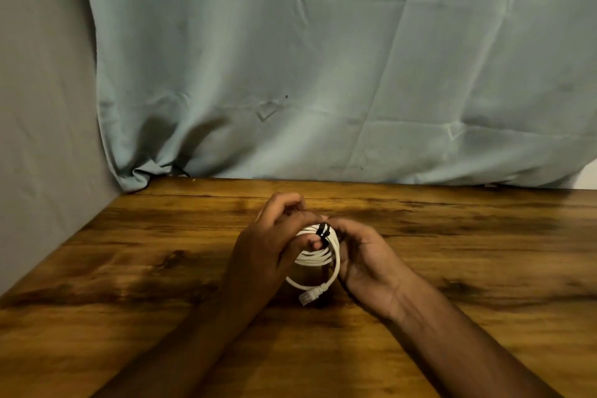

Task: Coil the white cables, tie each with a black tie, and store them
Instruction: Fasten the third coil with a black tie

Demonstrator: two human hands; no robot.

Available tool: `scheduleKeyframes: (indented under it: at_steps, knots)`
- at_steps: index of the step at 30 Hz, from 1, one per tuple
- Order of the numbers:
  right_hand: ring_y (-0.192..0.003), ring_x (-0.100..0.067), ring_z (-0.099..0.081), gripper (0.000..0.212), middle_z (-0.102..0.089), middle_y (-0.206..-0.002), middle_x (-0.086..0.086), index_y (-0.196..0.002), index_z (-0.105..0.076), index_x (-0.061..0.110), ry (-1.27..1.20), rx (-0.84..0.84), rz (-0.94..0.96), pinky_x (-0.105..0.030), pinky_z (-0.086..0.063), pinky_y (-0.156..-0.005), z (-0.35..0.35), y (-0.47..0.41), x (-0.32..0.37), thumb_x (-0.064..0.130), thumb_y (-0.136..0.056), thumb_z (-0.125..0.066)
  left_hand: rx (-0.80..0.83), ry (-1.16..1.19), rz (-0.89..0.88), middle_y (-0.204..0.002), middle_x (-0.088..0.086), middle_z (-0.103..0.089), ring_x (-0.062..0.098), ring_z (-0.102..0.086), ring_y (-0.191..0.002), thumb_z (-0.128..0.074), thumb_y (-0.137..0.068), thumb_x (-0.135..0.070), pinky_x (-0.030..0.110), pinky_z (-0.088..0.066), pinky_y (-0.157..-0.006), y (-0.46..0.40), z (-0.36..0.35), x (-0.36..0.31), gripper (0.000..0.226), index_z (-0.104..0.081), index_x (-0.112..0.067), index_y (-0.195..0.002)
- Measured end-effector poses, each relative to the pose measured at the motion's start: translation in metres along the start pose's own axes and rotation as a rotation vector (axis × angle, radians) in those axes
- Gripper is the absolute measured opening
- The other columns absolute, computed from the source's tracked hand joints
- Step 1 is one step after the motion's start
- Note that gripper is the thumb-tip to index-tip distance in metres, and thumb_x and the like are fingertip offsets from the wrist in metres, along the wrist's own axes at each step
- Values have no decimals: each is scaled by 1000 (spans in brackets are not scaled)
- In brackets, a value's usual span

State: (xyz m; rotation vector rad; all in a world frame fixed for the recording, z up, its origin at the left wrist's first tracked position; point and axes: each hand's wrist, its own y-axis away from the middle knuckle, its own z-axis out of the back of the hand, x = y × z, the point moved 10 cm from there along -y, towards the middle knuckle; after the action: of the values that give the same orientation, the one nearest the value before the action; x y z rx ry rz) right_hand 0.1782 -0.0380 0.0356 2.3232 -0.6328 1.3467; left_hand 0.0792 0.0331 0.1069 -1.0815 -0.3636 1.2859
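A: Start at the hands. What are they doing?

B: The left hand [269, 244] has its fingers curled around the left side of the coiled white cable [318, 260], thumb hooked into the loop. The right hand [361, 255] cups the right side, fingertips pinching at the black tie [323, 232] where it wraps the far top of the coil. Neither hand is loose; both are closed on the bundle.

A: And where does the coil sit?

B: Between the two palms, standing roughly on edge above the wooden table [484, 284], near the middle. Its connector [306, 297] hangs off the near bottom, close to the tabletop.

A: So what does the next move depend on?

B: The tie lies at the far top of the loop, crossing the strands, and the right fingertips are already on it. I'd judge that hand finishes cinching while the left steadies the coil.

A: Anywhere to store it?

B: No container shows; only a pale green cloth [323, 58] hangs beyond the table.
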Motion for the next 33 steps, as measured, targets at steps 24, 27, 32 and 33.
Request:
scheduleKeyframes:
  at_steps: [24, 27, 32, 33]
  knots:
    - [-87, -7, -66, 14, -71, -84, 17, -82, -80, 23, 911, -351, 745, -29, -54, -72, 1, 31, 66, 11, -88, -79, 170, 605, 543, -95, 3, -77, 21, -73, -89, -69, -91, -26, 40, -60, -80, 13, -35, 43, 16, -74, -16, -102]
    - [-91, 2, -68, 11, -77, -94, 17, -94, -82, 23, 874, -233, 634, -14, -49, -74, -1, 23, 61, 14, -93, -74, 165, 633, 559, -94, 6, -77, 25, -73, -89, -69, -92, -19, 41, -59, -80, 15, -33, 49, 13, -75, -12, -101]
    - [-90, -6, -72, 34, -73, -104, -28, -113, -74, -4, 562, 10, 509, -12, -51, -73, -7, 18, 64, 16, -98, -51, 173, 637, 542, -96, 3, -78, 23, -74, -89, -72, -89, -18, 35, -58, -77, 17, -37, 46, 10, -77, -16, -97]
    - [-88, -7, -72, 35, -73, -100, -29, -110, -75, -2, 590, 42, 507, -12, -51, -72, -8, 18, 64, 19, -98, -50, 172, 644, 538, -97, 3, -78, 23, -74, -91, -72, -89, -19, 35, -58, -79, 17, -37, 47, 10, -77, -17, -98]
